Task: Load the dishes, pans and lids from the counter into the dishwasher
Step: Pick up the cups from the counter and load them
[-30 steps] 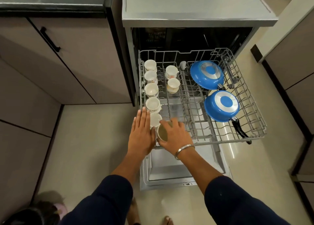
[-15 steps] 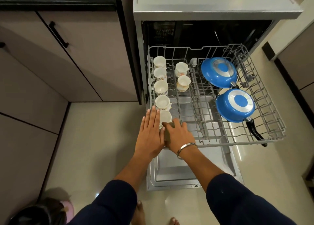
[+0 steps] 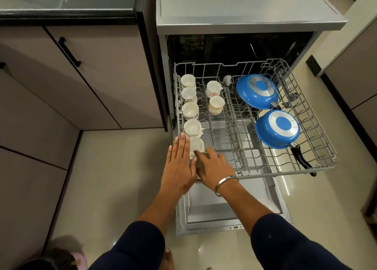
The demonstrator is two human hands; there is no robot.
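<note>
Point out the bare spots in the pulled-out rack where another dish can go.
Free: the rack's middle tines between the two-cup column and the blue pans, and its front right of the right hand. Crowded: the left cup column, where the left hand rests.

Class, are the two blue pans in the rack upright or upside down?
Upside down: both blue pans show their round metal bases facing up.

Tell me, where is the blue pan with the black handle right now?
In the head view, the blue pan lies upside down at the right of the rack, just nearer than the other blue pan.
</note>
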